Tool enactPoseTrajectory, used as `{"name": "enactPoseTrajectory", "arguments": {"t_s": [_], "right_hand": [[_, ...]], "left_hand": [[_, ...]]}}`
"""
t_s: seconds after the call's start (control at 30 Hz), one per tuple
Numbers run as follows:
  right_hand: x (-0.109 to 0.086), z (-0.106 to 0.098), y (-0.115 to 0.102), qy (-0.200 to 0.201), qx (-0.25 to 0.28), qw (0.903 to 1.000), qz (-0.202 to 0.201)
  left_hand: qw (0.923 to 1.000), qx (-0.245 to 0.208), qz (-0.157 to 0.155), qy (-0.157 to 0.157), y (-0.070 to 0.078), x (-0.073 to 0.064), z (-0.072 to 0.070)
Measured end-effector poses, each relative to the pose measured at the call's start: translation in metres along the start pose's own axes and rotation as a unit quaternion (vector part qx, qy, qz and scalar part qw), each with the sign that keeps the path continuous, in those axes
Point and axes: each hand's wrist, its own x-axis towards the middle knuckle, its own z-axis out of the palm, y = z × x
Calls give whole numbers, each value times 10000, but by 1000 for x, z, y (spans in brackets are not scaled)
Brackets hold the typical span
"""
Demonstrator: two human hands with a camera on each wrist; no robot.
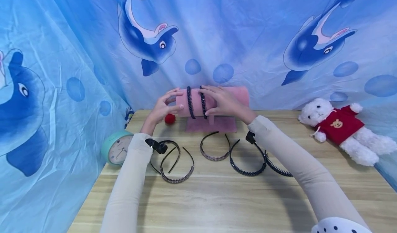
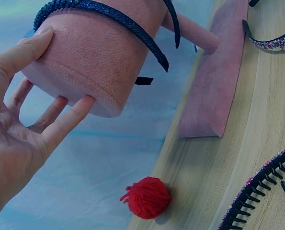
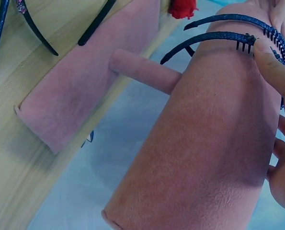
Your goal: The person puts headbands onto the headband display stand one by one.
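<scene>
A pink plush headband stand (image 1: 241, 93) has a horizontal roll on a post and flat base. Two dark blue glittery toothed headbands sit over its left half: an outer headband (image 1: 190, 103) and an inner headband (image 1: 203, 103). My left hand (image 1: 162, 105) holds the roll's left end, thumb on one side and spread fingers on the other, as the left wrist view shows. At the inner headband is my right hand (image 1: 225, 102). Its thumb (image 3: 271, 62) presses on the band by its teeth, while the other fingers reach behind the roll, partly hidden.
Several headbands lie on the wooden table, including a sparkly headband (image 1: 177, 181) and a black headband (image 1: 248, 173). A red yarn ball (image 1: 170, 119) is left of the stand's base. A mint clock (image 1: 118, 148) stands left, a white teddy bear (image 1: 338, 124) right. Behind hangs a blue dolphin curtain (image 1: 248, 26).
</scene>
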Motion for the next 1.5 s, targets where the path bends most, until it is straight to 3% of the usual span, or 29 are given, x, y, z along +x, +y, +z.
{"name": "enactPoseTrajectory", "arguments": {"t_s": [0.37,0.63,0.77,1.27,1.5], "right_hand": [[11,2,-8,12,28,10000,93],[17,6,-15,3,202,9996,185],[20,6,-16,-14,187,9996,208],[23,5,-18,-80,265,9993,232],[12,-3,-20,-60,72,9999,81]], "left_hand": [[9999,84,69,-17,0,0,-2],[9999,107,103,-5,-22,12,-6],[9998,75,155,44,-26,13,-7],[9998,45,143,131,-23,13,-6],[9998,-72,100,170,-24,13,-6]]}}
